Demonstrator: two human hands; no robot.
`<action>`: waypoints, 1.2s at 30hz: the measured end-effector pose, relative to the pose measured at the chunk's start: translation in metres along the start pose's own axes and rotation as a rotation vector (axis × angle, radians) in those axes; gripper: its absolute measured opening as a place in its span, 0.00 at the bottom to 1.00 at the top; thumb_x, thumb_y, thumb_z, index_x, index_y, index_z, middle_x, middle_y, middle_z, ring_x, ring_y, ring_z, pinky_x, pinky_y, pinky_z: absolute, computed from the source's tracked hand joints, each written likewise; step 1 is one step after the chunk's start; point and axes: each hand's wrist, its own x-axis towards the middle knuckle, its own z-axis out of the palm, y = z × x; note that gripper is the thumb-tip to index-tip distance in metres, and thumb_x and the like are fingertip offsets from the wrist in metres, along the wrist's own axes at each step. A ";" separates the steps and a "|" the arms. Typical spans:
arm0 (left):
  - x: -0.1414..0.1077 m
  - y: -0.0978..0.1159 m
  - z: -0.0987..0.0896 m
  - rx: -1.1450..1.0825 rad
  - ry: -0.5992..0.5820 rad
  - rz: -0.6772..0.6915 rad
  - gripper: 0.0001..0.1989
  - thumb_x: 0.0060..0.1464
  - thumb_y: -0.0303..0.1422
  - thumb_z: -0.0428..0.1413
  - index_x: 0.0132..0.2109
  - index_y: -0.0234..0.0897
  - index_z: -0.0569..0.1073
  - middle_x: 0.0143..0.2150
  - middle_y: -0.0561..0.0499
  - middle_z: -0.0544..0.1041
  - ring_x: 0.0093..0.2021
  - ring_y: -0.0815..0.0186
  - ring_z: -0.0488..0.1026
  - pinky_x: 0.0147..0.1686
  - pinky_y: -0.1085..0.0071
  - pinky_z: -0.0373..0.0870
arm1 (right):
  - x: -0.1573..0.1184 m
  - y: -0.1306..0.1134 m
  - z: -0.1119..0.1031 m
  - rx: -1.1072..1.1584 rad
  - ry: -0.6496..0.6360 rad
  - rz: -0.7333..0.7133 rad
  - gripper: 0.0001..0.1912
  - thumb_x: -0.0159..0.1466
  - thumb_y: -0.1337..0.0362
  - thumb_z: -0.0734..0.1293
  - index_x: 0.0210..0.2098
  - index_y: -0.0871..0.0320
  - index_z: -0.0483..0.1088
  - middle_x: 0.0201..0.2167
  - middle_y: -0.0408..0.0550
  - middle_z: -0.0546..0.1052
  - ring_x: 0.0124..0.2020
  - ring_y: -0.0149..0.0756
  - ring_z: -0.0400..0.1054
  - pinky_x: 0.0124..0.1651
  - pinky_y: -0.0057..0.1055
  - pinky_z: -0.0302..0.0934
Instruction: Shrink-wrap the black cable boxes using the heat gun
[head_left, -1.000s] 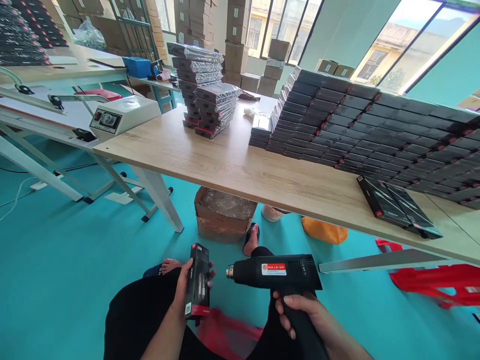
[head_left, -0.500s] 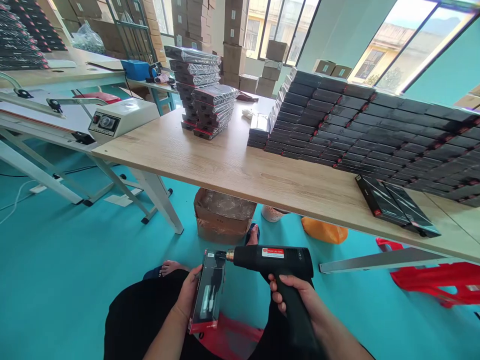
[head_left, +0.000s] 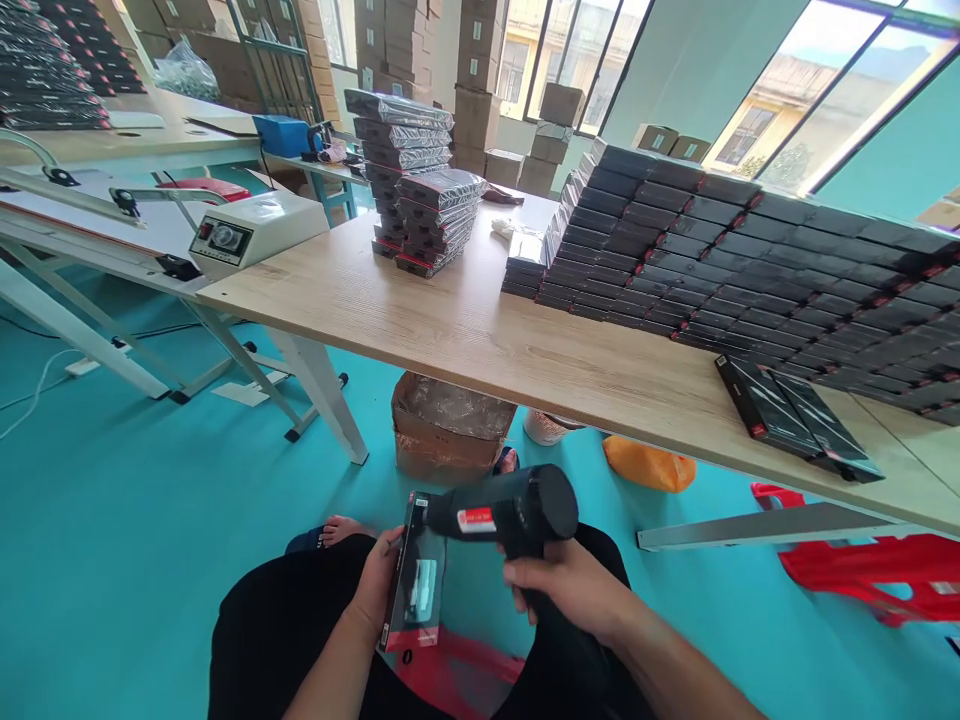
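A black box with a red lower end (head_left: 417, 590) is tilted above my lap, and my left hand (head_left: 377, 578) grips it along its left edge. My right hand (head_left: 555, 582) is wrapped round the handle of a black heat gun (head_left: 504, 508) with a red and white label. The gun's nozzle points left over the upper part of the box; its tip is blurred, and I cannot tell whether it touches. Two similar black boxes (head_left: 795, 415) lie on the wooden table (head_left: 450, 320) at the right.
Behind the table edge rises a wide stack of black boxes (head_left: 735, 260), with a smaller wrapped stack (head_left: 439, 220) to its left. Below stand an open carton (head_left: 450, 440) and an orange bag (head_left: 649, 464). A white machine (head_left: 259, 232) sits at the left.
My right hand has moved left and turned the heat gun, so its rear now faces me more and its nozzle overlaps the box's top. The box has shifted slightly upward in view.
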 end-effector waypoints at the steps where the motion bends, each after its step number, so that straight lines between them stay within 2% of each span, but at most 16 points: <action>1: -0.004 0.001 0.003 -0.002 0.017 -0.003 0.09 0.46 0.21 0.60 0.36 0.38 0.78 0.25 0.52 0.81 0.31 0.55 0.83 0.34 0.64 0.76 | 0.001 -0.003 0.002 0.014 0.057 -0.024 0.09 0.53 0.63 0.70 0.34 0.58 0.72 0.20 0.39 0.71 0.22 0.33 0.66 0.25 0.30 0.62; 2: -0.007 0.003 0.005 0.001 0.033 -0.001 0.09 0.46 0.21 0.60 0.35 0.37 0.78 0.25 0.52 0.81 0.31 0.55 0.83 0.35 0.64 0.76 | 0.001 -0.006 0.003 0.001 0.050 -0.022 0.09 0.53 0.63 0.69 0.34 0.58 0.71 0.21 0.39 0.71 0.22 0.33 0.66 0.26 0.30 0.62; 3: -0.009 0.004 0.007 0.007 0.041 0.002 0.10 0.45 0.20 0.61 0.36 0.37 0.79 0.25 0.51 0.82 0.31 0.55 0.83 0.35 0.64 0.76 | -0.001 -0.009 0.005 -0.043 -0.022 0.009 0.07 0.52 0.64 0.69 0.31 0.57 0.71 0.20 0.39 0.71 0.22 0.32 0.66 0.25 0.30 0.62; 6: -0.009 0.007 0.009 -0.003 0.038 0.045 0.09 0.46 0.21 0.62 0.36 0.37 0.79 0.27 0.51 0.83 0.33 0.55 0.83 0.35 0.65 0.76 | -0.008 -0.015 0.008 -0.244 -0.394 0.157 0.02 0.48 0.68 0.68 0.23 0.57 0.69 0.17 0.39 0.70 0.20 0.32 0.65 0.23 0.29 0.60; 7: -0.008 0.007 0.008 -0.013 0.035 0.059 0.08 0.46 0.22 0.62 0.35 0.38 0.79 0.28 0.51 0.83 0.34 0.55 0.83 0.34 0.66 0.76 | -0.009 -0.016 0.008 -0.280 -0.443 0.165 0.02 0.48 0.68 0.68 0.22 0.57 0.69 0.17 0.39 0.70 0.20 0.33 0.65 0.23 0.29 0.59; 8: -0.008 0.006 0.008 -0.023 0.028 0.069 0.08 0.47 0.23 0.62 0.36 0.38 0.79 0.28 0.51 0.83 0.34 0.55 0.83 0.33 0.66 0.76 | -0.008 -0.016 0.007 -0.284 -0.416 0.141 0.02 0.48 0.68 0.68 0.22 0.56 0.69 0.17 0.39 0.69 0.20 0.32 0.65 0.23 0.29 0.59; 11: -0.010 0.004 0.008 -0.012 -0.003 0.032 0.05 0.48 0.26 0.62 0.36 0.37 0.79 0.26 0.50 0.82 0.31 0.54 0.82 0.29 0.65 0.75 | 0.004 -0.014 0.000 -0.147 -0.071 -0.007 0.04 0.52 0.64 0.68 0.28 0.56 0.69 0.18 0.38 0.70 0.22 0.32 0.65 0.26 0.29 0.60; 13: -0.014 0.005 0.008 -0.003 -0.038 0.004 0.05 0.48 0.26 0.62 0.35 0.36 0.78 0.26 0.50 0.82 0.29 0.54 0.82 0.28 0.66 0.74 | 0.011 -0.011 -0.008 -0.109 0.049 -0.029 0.07 0.54 0.62 0.68 0.32 0.56 0.69 0.19 0.37 0.70 0.22 0.32 0.65 0.27 0.30 0.62; 15: -0.017 0.007 0.009 -0.010 -0.046 0.027 0.05 0.47 0.24 0.61 0.34 0.36 0.78 0.25 0.50 0.81 0.29 0.56 0.82 0.27 0.67 0.73 | 0.009 -0.008 -0.016 -0.164 -0.015 0.027 0.06 0.52 0.65 0.68 0.30 0.57 0.69 0.17 0.37 0.70 0.20 0.31 0.64 0.25 0.29 0.61; 18: -0.020 0.010 0.012 -0.040 -0.023 0.086 0.08 0.47 0.20 0.60 0.35 0.36 0.78 0.25 0.52 0.82 0.27 0.59 0.81 0.26 0.70 0.72 | -0.008 0.000 -0.021 -0.268 -0.267 0.212 0.02 0.47 0.69 0.68 0.22 0.57 0.69 0.15 0.39 0.70 0.18 0.30 0.63 0.22 0.28 0.59; 20: -0.020 0.012 0.013 -0.071 -0.045 0.051 0.06 0.51 0.22 0.60 0.36 0.36 0.79 0.25 0.51 0.82 0.27 0.60 0.81 0.27 0.69 0.74 | -0.021 0.007 -0.020 -0.255 -0.321 0.278 0.03 0.47 0.68 0.68 0.23 0.58 0.70 0.16 0.39 0.71 0.18 0.30 0.63 0.22 0.27 0.59; 22: -0.018 0.013 0.013 -0.103 -0.133 -0.038 0.07 0.55 0.29 0.59 0.41 0.33 0.80 0.29 0.47 0.83 0.29 0.57 0.82 0.30 0.65 0.76 | -0.027 0.016 -0.018 -0.157 -0.181 0.232 0.07 0.47 0.64 0.69 0.27 0.57 0.70 0.17 0.38 0.70 0.19 0.30 0.64 0.24 0.28 0.60; 25: -0.013 0.015 0.009 -0.132 -0.254 -0.132 0.18 0.60 0.38 0.56 0.49 0.27 0.79 0.37 0.38 0.85 0.34 0.52 0.83 0.34 0.60 0.78 | -0.028 0.027 -0.016 -0.004 0.100 0.125 0.12 0.50 0.60 0.69 0.33 0.58 0.70 0.17 0.38 0.70 0.21 0.32 0.64 0.25 0.30 0.62; 27: -0.009 0.017 0.005 -0.149 -0.254 -0.125 0.21 0.61 0.40 0.55 0.50 0.24 0.78 0.40 0.36 0.85 0.35 0.52 0.83 0.36 0.59 0.79 | -0.028 0.033 -0.014 0.032 0.090 0.133 0.14 0.50 0.61 0.70 0.35 0.60 0.71 0.17 0.39 0.71 0.21 0.33 0.64 0.24 0.30 0.61; 31: -0.004 0.016 0.006 -0.127 -0.234 -0.115 0.21 0.62 0.40 0.53 0.51 0.27 0.79 0.39 0.36 0.85 0.38 0.50 0.83 0.40 0.57 0.79 | -0.025 0.036 0.000 0.102 -0.102 0.182 0.13 0.49 0.61 0.72 0.32 0.62 0.74 0.17 0.42 0.72 0.20 0.32 0.64 0.25 0.31 0.60; 36: -0.013 0.013 0.012 -0.064 -0.089 -0.052 0.16 0.58 0.34 0.57 0.50 0.30 0.80 0.32 0.44 0.85 0.33 0.53 0.83 0.38 0.60 0.78 | -0.008 0.023 0.020 0.139 0.058 0.032 0.13 0.53 0.60 0.71 0.36 0.60 0.72 0.18 0.39 0.71 0.20 0.32 0.64 0.27 0.32 0.62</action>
